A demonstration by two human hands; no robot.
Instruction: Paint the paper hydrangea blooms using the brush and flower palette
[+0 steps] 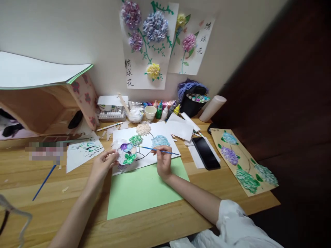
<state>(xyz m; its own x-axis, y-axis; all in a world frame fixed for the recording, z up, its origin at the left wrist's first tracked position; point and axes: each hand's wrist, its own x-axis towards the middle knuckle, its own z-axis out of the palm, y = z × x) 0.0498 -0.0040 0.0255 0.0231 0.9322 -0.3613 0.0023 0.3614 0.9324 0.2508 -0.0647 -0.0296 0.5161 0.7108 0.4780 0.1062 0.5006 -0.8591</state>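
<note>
My left hand (106,161) pinches the edge of a small round paint palette (126,153) with wells of purple, blue and green paint. In my right hand (163,160) is a thin blue paintbrush (169,152), its tip pointing left toward the green flower and the palette's rim. Beneath both lies a white sheet (144,162) bearing raised flowers: a beige one (143,129), a green one (136,139) and a light blue one (160,141). The palette hides part of the sheet and most of a purple flower. Under the sheet is light green paper (144,193).
A black phone (206,153) lies to the right, beside a finished-looking flower picture (241,162). Behind stand paint bottles (158,110), a paper cup (150,113) and a black pen holder (192,101). At left are a paint-marked paper (85,151), another brush (43,182) and an open box (43,110).
</note>
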